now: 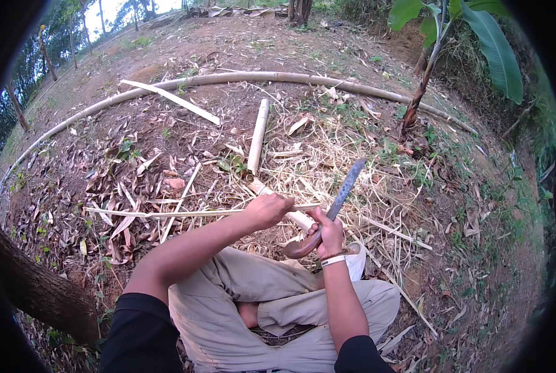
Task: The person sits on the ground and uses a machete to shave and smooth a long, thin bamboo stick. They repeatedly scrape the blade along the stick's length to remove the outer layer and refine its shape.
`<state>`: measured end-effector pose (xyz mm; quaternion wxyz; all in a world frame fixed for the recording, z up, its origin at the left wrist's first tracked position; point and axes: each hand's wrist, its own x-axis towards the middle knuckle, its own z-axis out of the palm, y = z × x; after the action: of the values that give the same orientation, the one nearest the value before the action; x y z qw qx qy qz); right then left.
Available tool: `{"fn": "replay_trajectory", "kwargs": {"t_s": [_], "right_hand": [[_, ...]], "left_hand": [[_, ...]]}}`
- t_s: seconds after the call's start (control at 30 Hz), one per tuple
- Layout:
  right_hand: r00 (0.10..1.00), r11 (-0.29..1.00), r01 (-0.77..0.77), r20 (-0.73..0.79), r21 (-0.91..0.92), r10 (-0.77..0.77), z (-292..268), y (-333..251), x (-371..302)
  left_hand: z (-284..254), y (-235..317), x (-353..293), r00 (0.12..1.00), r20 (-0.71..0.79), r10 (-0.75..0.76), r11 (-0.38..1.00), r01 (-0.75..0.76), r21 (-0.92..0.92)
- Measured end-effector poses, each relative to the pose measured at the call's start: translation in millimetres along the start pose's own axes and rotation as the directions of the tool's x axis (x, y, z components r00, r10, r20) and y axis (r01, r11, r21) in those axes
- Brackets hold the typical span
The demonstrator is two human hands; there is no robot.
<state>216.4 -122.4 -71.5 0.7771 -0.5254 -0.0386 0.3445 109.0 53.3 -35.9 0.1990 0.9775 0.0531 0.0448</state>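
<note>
My left hand (pixel 268 209) is closed around a long, thin bamboo strip (pixel 166 214), which reaches far out to the left and ends near my right hand. My right hand (pixel 329 233) grips a machete (pixel 346 186) by its curved brown wooden handle. The dark blade points up and away to the right, close to the strip's right end. Below both hands a pale length of bamboo (pixel 300 220) lies slanting, partly hidden by my left hand. My crossed legs are just behind it.
Curly bamboo shavings (pixel 328 149) are heaped ahead and to the right. Beyond lie a short bamboo piece (pixel 259 137), a split slat (pixel 172 101) and a long bamboo pole (pixel 253 76). A tree trunk (pixel 42 289) stands close at left, a banana plant (pixel 422 87) at right.
</note>
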Motion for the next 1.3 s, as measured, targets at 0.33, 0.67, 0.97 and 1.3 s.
{"fn": "replay_trajectory", "kwargs": {"t_s": [0.33,0.67,0.97,1.3], "right_hand": [[0.977,0.533,0.189,0.102,-0.824,-0.189,-35,40,11],[0.964,0.163,0.19,0.153,-0.968,-0.217,7,81,31],[0.943,0.114,0.316,0.299,-0.942,-0.147,36,78,40],[0.922,0.012,0.359,0.352,-0.933,-0.162,26,91,51]], "left_hand": [[62,-145,2,0.985,0.16,-0.071,0.989,0.09,-0.115],[69,-159,1,0.935,0.235,-0.264,0.964,0.261,0.047],[64,-143,-2,0.951,0.196,-0.239,0.97,0.225,0.092],[72,-138,8,0.927,0.259,-0.271,0.961,0.243,0.136]]}}
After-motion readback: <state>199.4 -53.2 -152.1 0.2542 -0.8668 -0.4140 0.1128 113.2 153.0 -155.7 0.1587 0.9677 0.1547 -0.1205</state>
